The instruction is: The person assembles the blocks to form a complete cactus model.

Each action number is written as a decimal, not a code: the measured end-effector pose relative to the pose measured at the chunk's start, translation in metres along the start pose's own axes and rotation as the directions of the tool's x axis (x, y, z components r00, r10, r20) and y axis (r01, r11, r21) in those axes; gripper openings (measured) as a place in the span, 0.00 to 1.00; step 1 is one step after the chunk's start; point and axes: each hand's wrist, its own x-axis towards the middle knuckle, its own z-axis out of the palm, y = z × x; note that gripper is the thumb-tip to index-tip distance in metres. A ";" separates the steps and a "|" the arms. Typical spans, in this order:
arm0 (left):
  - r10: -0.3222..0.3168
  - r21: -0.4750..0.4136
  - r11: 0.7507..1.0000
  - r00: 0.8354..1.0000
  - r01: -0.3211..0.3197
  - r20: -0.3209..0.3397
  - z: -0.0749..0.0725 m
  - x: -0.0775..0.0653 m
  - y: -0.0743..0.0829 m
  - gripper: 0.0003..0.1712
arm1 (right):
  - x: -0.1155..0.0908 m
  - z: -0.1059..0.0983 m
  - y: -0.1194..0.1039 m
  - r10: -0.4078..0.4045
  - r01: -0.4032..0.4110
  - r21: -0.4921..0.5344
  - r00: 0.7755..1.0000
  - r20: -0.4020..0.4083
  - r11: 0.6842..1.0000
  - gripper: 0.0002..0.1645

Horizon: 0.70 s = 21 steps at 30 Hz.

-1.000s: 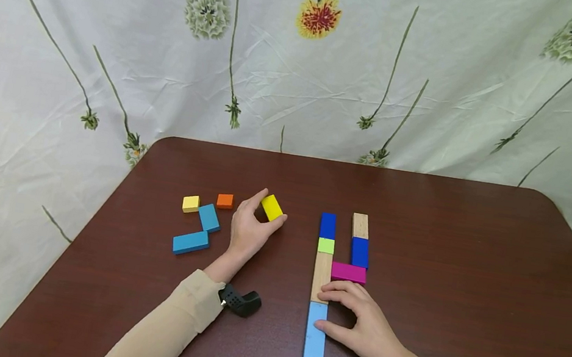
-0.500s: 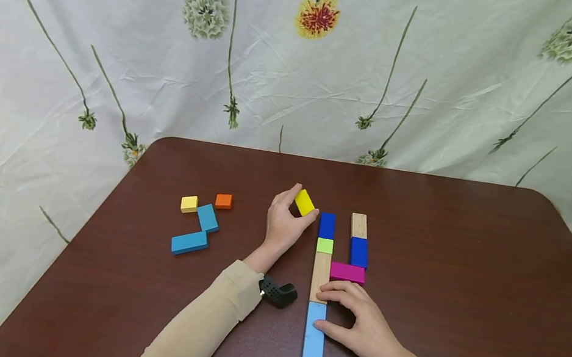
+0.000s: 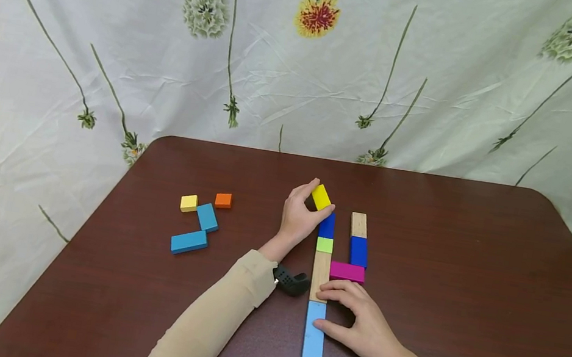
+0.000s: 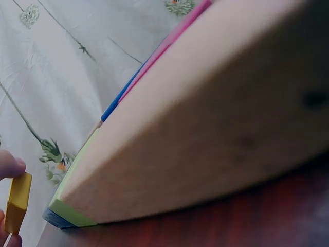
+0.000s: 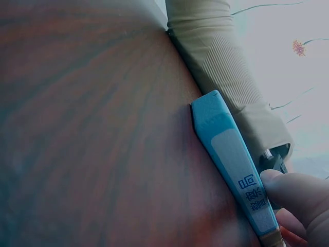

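Note:
My left hand (image 3: pixel 298 216) pinches a yellow block (image 3: pixel 321 197) between thumb and fingers. Tilted, the block overlaps the far end of a dark blue block (image 3: pixel 327 228) in the head view; in the left wrist view the yellow block (image 4: pixel 18 198) shows at the left edge. A row runs from that dark blue block through a light green block (image 3: pixel 324 245) and a plain wooden block (image 3: pixel 322 269) to a long light blue block (image 3: pixel 313 344). My right hand (image 3: pixel 371 330) rests along this row, thumb on the light blue block, fingers on the wooden one.
Right of the row, a magenta block (image 3: pixel 347 271) lies crosswise, with another dark blue block (image 3: pixel 359 252) and a small wooden block (image 3: pixel 359 224) beyond. At left are two blue blocks, one lengthwise (image 3: pixel 189 242), a pale yellow cube (image 3: pixel 189 203) and an orange block (image 3: pixel 223 200).
My left hand has carried the yellow block rightward and slightly away, from left of the row to its far end. My right hand has stayed in place.

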 end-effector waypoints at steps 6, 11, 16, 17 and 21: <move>-0.006 -0.008 1.000 0.999 0.006 0.041 0.003 0.006 -0.001 0.36 | 0.000 0.000 0.000 0.021 -0.021 0.008 1.000 0.009 1.000 0.21; -0.035 0.006 0.999 0.996 0.034 0.076 0.005 0.011 -0.003 0.36 | 0.000 0.000 0.001 0.031 -0.031 0.007 0.999 0.014 0.999 0.21; -0.075 0.021 0.997 0.990 0.073 0.123 0.007 0.014 -0.004 0.36 | 0.000 -0.001 0.001 0.039 -0.039 0.002 0.999 0.012 0.999 0.22; -0.081 0.025 0.997 0.988 0.079 0.131 0.007 0.015 -0.004 0.36 | 0.000 0.000 0.002 0.041 -0.041 0.001 0.999 0.012 0.999 0.22; -0.090 0.030 0.996 0.983 0.087 0.157 0.009 0.016 -0.007 0.36 | -0.001 0.000 0.002 0.032 -0.032 -0.003 0.999 0.011 0.999 0.22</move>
